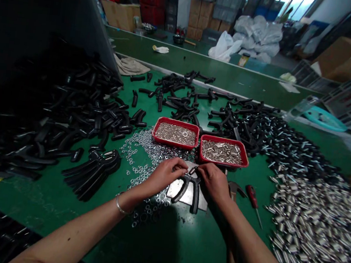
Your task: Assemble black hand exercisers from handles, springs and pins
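Note:
A black plastic spring clamp [194,194] lies on a small metal plate [179,192], its two handles pointing toward me. A shiny metal spring [193,170] shows at its head, between my hands. From the left, my left hand [168,173] reaches over the plate with thumb and fingers pinched close to the clamp's head; what they hold is too small to make out. My right hand [216,181] is closed at the right side of the head, its fingertips on the clamp by the spring. Jaw details are hidden by the fingers.
Red trays of small metal parts [157,137] and pins [246,160] stand behind my hands. Loose rings [140,171] lie leftward, beside stacked black clamps [96,169] and piled handles [79,117]. Rightward are a hammer [234,188], a screwdriver [252,198] and heaped springs [318,234].

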Available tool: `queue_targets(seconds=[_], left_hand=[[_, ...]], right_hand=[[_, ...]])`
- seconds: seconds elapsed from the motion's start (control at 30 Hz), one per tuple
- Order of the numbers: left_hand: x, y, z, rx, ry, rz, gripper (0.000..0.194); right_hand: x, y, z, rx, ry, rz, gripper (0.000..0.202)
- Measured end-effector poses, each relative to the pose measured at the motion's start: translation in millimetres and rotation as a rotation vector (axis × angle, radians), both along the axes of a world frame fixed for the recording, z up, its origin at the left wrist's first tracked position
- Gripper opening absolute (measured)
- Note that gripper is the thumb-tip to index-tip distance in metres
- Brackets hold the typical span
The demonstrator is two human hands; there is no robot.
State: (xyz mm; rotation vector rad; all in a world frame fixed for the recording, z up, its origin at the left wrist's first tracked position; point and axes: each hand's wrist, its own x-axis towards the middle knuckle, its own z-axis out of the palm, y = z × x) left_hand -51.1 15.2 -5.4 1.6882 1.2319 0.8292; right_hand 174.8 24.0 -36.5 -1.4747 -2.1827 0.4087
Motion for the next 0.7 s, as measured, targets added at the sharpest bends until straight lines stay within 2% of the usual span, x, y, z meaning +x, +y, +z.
queue_targets(seconds=[0.17,0.37,0.5,0.6,0.7], left_hand=[[-8,-8,-2.5,-0.069,-0.007,0.014,0.017],[-10,-8,-3.6,0.0,0.01,0.032,0.011],[-8,-7,-6.2,0.107,0.072,0.0,0.009],[-5,-7,-8.0,0.24,0.174,-0.042,0.01],[1,-7,-9.9,0.354,0.31,-0.098,0.01]], right_hand=[[-3,2,0.5,0.018,-0.039,-0.019,0.024],[-7,4,4.1,0.038,-0.214,-0.01,0.023],[-19,5,20.8,0.086,-0.466,0.053,0.018],[-30,6,34.5,0.077,-0.536,0.136,0.019],[-32,9,36.8,0.052,-0.588,0.178,0.018]])
